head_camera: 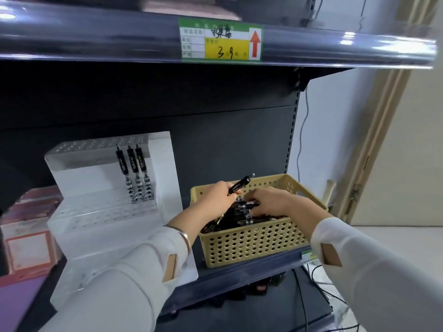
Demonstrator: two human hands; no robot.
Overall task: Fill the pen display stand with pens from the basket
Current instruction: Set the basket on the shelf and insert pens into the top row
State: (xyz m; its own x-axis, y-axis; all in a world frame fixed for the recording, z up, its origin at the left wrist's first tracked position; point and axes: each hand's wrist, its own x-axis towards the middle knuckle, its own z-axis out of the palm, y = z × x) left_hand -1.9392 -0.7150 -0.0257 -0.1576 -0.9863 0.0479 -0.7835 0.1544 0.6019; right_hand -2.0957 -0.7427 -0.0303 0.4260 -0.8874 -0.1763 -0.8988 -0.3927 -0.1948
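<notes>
Pinching a black plastic pen (pixel 241 184) in our left hand (pixel 215 197) over the tan perforated basket (pixel 251 240), we should seat it upright in the clear acrylic stand (pixel 107 212); our right hand (pixel 271 202) reaches inside, grip unclear.

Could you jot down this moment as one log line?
left hand: holds black pen over yellow basket | right hand: in pen pile, grip unclear | pen display stand: three pens inserted

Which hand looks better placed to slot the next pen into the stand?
The left hand: it holds a black pen and is nearer the clear acrylic stand; the right hand reaches into the tan perforated basket.
</notes>
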